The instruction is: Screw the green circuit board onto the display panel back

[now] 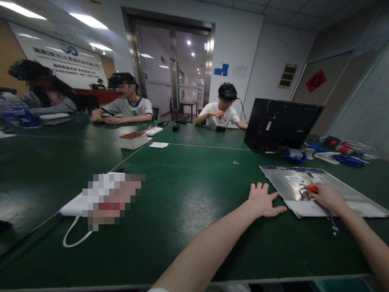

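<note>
My left hand [263, 200] lies flat on the green table, fingers spread, beside the left edge of a flat silver metal panel [291, 178]. A blue circuit strip [294, 168] runs along the panel's far edge. Over the panel, my right hand [328, 196] is closed around an orange-handled tool [313, 188], whose exact kind I cannot make out. Thin looped wire or cable [303, 191] shows just left of the orange part. A dark cable end [333, 229] sticks out past the panel's near edge, below my right hand.
A black monitor housing [282, 121] stands behind the panel, with a small blue tray [295, 155] nearby. A small clear packet [236, 162] lies mid-table. To the left are a cardboard box [133, 142] and a white power strip [73, 206]. Several people sit across the table.
</note>
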Tool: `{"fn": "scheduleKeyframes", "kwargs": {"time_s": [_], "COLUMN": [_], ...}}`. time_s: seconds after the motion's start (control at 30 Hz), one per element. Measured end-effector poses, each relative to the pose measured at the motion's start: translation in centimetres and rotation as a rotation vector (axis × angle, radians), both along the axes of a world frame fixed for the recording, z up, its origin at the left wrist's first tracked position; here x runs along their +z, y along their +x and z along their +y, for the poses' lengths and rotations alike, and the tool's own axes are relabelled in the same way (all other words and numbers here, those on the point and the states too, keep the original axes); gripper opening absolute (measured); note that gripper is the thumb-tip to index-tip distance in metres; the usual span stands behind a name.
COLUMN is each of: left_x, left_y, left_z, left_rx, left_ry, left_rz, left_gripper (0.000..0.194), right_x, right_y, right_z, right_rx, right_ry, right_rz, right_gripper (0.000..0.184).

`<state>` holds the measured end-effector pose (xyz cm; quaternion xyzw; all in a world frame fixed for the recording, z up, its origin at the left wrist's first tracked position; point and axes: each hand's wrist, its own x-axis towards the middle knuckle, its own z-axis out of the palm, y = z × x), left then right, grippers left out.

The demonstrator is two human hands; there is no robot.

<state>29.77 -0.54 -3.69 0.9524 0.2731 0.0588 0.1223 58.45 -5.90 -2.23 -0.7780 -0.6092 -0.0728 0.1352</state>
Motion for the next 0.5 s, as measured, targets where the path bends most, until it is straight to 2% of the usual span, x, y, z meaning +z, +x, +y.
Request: {"fn": "scheduleKeyframes", "kwargs": {"time_s": [0.1,0.23,0.37,0.5], "left_x": [0.0,0.1,0.3,0.2], "left_y": [0.9,1.2,0.6,-0.5], "left_z": [-0.2,-0.3,-0.6,-1.3], "left_rx": [0.020,0.035,0.059,0.062], "left_ry": [-0.004,0.020,0.042,0.058], "left_rz": [0.026,0.011,-0.037,-0.051], "left_gripper": [0.077,0.069,0.052,0.044], "right_x": [0.0,-0.5,-1.3,-1.5], "right_y": [-1.6,-5.1,-7.9,-8.7], "right_z": [0.5,0.9,1.1,1.1], "right_rx": [-0.082,-0.075,-0.048,-0.105], "right_ry": [-0.071,-0.176,-0.240,-0.255], "right_rz": [-0.027,-0.024,-0.045,-0.068], "right_gripper": [0.026,0.049,0.051,0.049]}}
